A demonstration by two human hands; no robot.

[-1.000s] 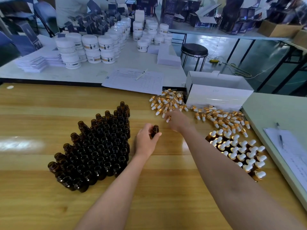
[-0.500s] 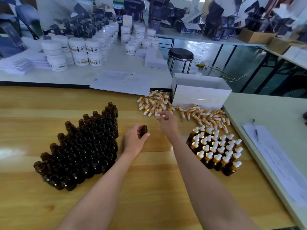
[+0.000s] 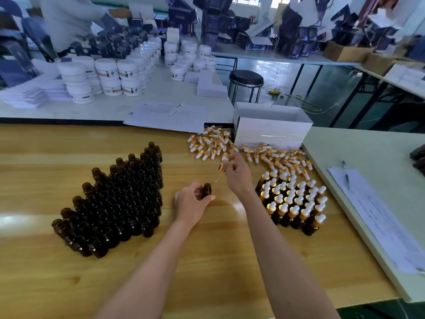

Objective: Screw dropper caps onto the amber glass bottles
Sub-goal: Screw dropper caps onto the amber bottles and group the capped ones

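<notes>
My left hand (image 3: 192, 203) grips one open amber bottle (image 3: 206, 190) upright at the middle of the wooden table (image 3: 207, 261). My right hand (image 3: 236, 174) pinches a dropper cap (image 3: 222, 168) with a white bulb and gold collar, its glass tube pointing down just above and right of the bottle's mouth. A large block of uncapped amber bottles (image 3: 115, 203) stands to the left. Capped bottles (image 3: 294, 203) stand in rows to the right. Loose dropper caps (image 3: 211, 143) lie in a pile behind my hands.
A white cardboard box (image 3: 271, 127) stands behind the loose caps. Papers with a pen (image 3: 377, 210) lie on the pale table at the right. White jars (image 3: 110, 77) and paper sheets (image 3: 170, 116) cover the far table, where another person stands. A black stool (image 3: 246, 81) is beyond.
My right hand has lifted a dropper cap out of the pile and drawn it back toward the bottle in my left hand. The camera view has shifted.
</notes>
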